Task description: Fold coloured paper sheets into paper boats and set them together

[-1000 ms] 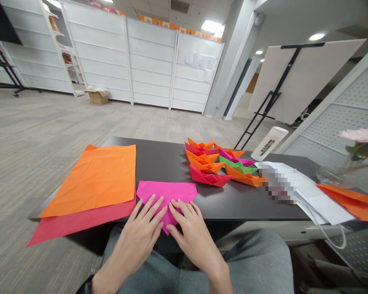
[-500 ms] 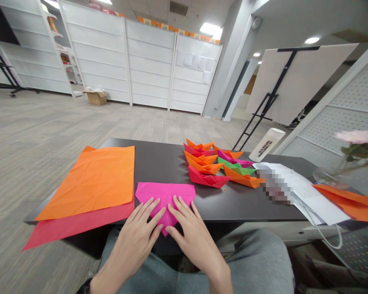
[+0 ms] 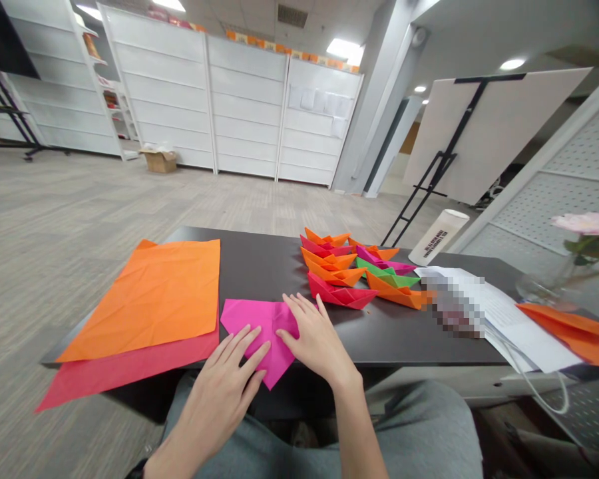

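- Magenta folded sheet (image 3: 268,322): on the black desk (image 3: 264,266), left of mid-front, lower point overhanging the front edge.
- Left hand (image 3: 227,379): fingers extended, slightly spread, flat on the sheet toward the desk's left end; no visible grip.
- Right hand (image 3: 319,338): half open, thumb parted from fingers, on the sheet toward the desk's right end; paper pinched or merely covered, cannot tell.
- Likely hazards: skewed crease from lighter left-hand pressure; bent point from lack of support past the desk's front edge; nearest red paper boat (image 3: 342,295) nudged by a wide right-hand sweep.
- Cardboard box (image 3: 160,161): on the floor beyond the desk; pale contents, indistinct.
- Clear vase (image 3: 535,287): near the desk's right end; stem of pink flower (image 3: 586,223) apparently inside, water unclear.
- White lettered cylinder (image 3: 439,237): at the desk's far edge, rightward; interior hidden.
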`<state>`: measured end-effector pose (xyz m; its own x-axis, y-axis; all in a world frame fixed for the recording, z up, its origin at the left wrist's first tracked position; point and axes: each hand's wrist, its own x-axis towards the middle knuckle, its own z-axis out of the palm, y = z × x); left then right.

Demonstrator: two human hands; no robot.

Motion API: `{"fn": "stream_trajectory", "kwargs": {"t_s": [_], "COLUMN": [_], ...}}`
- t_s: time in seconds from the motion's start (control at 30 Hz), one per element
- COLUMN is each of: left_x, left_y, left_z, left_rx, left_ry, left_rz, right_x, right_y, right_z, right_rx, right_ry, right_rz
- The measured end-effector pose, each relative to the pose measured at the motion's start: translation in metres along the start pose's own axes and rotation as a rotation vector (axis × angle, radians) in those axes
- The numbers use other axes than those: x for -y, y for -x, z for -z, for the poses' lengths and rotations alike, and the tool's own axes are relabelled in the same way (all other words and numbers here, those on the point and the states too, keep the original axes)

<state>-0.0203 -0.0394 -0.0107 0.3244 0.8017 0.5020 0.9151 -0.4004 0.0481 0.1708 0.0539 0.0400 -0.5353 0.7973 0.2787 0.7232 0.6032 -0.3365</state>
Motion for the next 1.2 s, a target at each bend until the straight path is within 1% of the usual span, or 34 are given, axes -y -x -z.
{"fn": "stream_trajectory", "kwargs": {"t_s": [0.07, 0.13, 0.23, 0.3, 0.43, 0.5, 0.6, 0.77, 0.8, 0.87, 0.93, 1.0, 1.1, 1.2], "left_x": [0.000, -0.001, -0.001, -0.001, 0.000, 0.001, -0.001, 0.001, 0.003, 0.009, 0.015, 0.020, 0.028, 0.036], "left_y": [-0.001, -0.001, -0.002, -0.001, 0.002, 0.003, 0.004, 0.004, 0.003, 0.002, 0.001, 0.001, 0.003, 0.006], "left_z": [0.000, 0.001, 0.001, 0.000, -0.003, -0.003, -0.002, 0.006, 0.008, 0.012, 0.015, 0.016, 0.017, 0.018], "left_rx": [0.007, 0.014, 0.014, 0.013, 0.009, 0.004, -0.007, -0.127, -0.122, -0.054, 0.016, 0.053, 0.056, 0.033], "left_ry": [-0.004, -0.005, -0.005, -0.008, -0.013, -0.008, 0.014, -0.019, -0.034, -0.049, -0.033, 0.000, 0.008, -0.009], "left_rz": [-0.007, -0.006, 0.005, 0.009, 0.023, 0.030, 0.043, 0.080, 0.075, 0.031, -0.023, -0.034, 0.007, 0.026], "right_x": [-0.001, 0.000, 0.003, 0.005, 0.007, 0.007, 0.007, 0.007, 0.007, 0.007, 0.008, 0.007, 0.000, -0.014], "right_y": [-0.005, -0.006, -0.002, 0.003, 0.020, 0.028, 0.035, 0.036, 0.036, 0.037, 0.038, 0.040, 0.046, 0.057], "right_z": [0.000, 0.002, 0.007, 0.009, 0.005, 0.001, -0.002, -0.004, -0.005, -0.008, -0.010, -0.010, -0.003, 0.007], "right_rx": [-0.012, -0.059, -0.109, -0.120, -0.066, -0.036, -0.006, 0.037, 0.043, 0.049, 0.047, 0.037, 0.045, 0.108], "right_ry": [0.003, 0.012, 0.015, -0.013, -0.155, -0.207, -0.224, -0.189, -0.174, -0.148, -0.143, -0.170, -0.215, -0.205], "right_rz": [-0.005, -0.005, 0.014, 0.029, 0.076, 0.076, 0.052, 0.049, 0.055, 0.068, 0.073, 0.057, -0.007, -0.063]}}
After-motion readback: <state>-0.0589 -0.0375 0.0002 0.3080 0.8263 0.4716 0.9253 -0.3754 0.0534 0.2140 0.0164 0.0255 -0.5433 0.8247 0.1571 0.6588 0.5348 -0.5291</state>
